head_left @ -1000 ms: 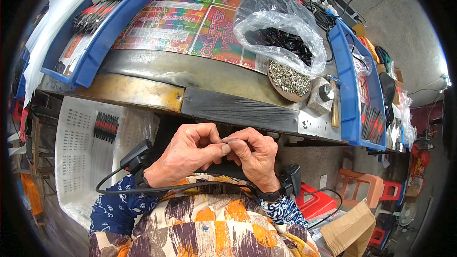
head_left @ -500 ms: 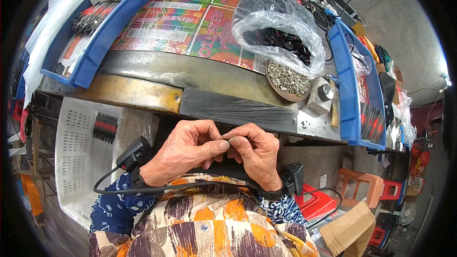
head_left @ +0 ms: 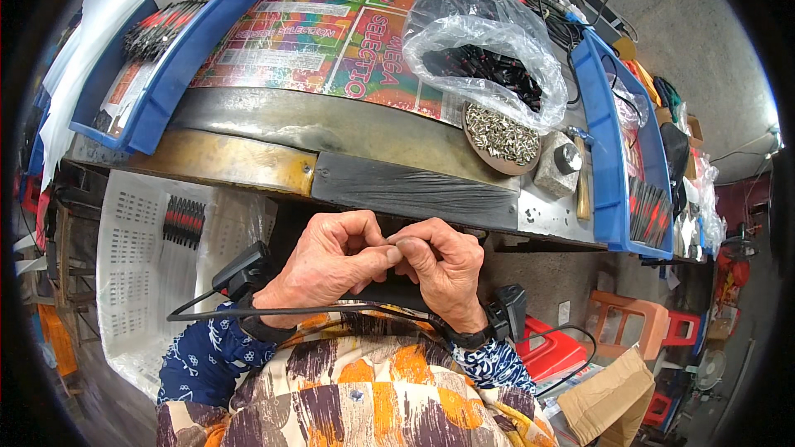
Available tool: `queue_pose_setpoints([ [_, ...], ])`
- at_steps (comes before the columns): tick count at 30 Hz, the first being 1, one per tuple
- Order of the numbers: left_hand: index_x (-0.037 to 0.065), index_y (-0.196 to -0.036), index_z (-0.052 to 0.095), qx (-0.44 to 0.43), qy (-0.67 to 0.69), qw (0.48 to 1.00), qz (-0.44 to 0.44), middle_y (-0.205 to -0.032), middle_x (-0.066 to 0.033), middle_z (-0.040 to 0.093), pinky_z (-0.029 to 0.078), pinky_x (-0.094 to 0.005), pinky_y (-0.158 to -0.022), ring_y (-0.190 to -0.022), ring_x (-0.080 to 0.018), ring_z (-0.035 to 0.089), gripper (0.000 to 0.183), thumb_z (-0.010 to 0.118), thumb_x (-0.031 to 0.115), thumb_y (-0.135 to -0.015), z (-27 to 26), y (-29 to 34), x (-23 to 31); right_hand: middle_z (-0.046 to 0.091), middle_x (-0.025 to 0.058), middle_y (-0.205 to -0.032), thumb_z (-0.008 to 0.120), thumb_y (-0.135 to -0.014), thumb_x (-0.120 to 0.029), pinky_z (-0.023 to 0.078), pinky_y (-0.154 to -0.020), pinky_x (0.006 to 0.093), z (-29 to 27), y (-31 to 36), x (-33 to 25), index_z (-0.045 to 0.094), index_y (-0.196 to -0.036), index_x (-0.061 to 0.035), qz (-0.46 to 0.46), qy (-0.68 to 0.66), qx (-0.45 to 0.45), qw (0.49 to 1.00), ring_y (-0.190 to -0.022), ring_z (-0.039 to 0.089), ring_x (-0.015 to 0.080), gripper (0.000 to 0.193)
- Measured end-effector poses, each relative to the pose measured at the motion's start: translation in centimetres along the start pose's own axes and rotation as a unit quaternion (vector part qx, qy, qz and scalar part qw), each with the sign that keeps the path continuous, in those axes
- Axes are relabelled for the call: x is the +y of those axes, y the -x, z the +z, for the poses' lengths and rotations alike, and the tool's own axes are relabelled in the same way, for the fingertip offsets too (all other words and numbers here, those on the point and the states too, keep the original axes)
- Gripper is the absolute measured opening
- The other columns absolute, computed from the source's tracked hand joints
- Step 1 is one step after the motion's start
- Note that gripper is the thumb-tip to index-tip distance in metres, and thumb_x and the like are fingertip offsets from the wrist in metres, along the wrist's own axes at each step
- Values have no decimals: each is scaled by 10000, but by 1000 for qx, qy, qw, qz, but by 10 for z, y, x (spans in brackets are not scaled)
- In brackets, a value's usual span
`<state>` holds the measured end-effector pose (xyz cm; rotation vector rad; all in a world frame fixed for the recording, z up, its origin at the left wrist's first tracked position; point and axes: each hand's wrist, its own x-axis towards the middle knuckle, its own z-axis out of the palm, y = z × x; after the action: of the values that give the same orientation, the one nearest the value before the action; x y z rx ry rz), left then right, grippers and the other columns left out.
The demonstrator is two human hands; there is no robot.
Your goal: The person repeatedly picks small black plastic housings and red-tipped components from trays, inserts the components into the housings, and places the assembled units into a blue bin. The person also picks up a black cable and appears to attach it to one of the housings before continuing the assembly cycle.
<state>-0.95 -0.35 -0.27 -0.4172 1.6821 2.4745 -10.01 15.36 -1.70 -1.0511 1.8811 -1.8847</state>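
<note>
from far away, i am pinching with the left hand (head_left: 335, 258) and the right hand (head_left: 447, 263), both closed, tips meeting, near the table (head_left: 414, 190). i cannot tell what is sitting between them. metal bits (head_left: 501, 132) are lying in the bowl (head_left: 503, 168), beside the bag (head_left: 476, 29).

Hands (head_left: 327, 261) bare. Black strap per wrist, left strap (head_left: 267, 329) and right strap (head_left: 468, 338), each with boxy black module (head_left: 243, 271). Black cable (head_left: 331, 309) spans between. Navy sleeves (head_left: 195, 364), white floral print at left. Smock (head_left: 310, 410): cream, orange, dark-purple brushy patches.
</note>
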Motion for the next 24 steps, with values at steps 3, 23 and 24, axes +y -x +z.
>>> queue_pose_setpoints([
  [3, 45, -842, 591, -2, -4, 1000, -5, -719, -51, 647, 398, -194, -470, -552, -50, 536, 133, 689, 90, -920, 0, 1, 0, 643, 15, -661, 664, -958, -157, 438, -472, 200, -2, -1, 0, 698, -898, 6, 12, -5, -8, 1000, -544, 577, 49, 177],
  [23, 48, -881, 602, -23, -12, 999, -21, -740, -41, 652, 408, -179, -474, -567, -49, 561, 158, 685, 167, -942, -5, -4, 8, 653, 30, -707, 650, -967, -145, 492, -534, 213, -4, -4, -8, 669, -919, 15, 49, 2, -18, 999, -601, 605, 57, 168],
  [24, 47, -882, 602, -24, -13, 1000, -15, -740, -40, 652, 410, -180, -475, -567, -49, 560, 153, 684, 162, -942, -4, -4, 7, 652, 30, -704, 649, -968, -142, 492, -534, 214, -4, -4, -8, 669, -918, 15, 49, 3, -18, 999, -602, 605, 58, 166],
])
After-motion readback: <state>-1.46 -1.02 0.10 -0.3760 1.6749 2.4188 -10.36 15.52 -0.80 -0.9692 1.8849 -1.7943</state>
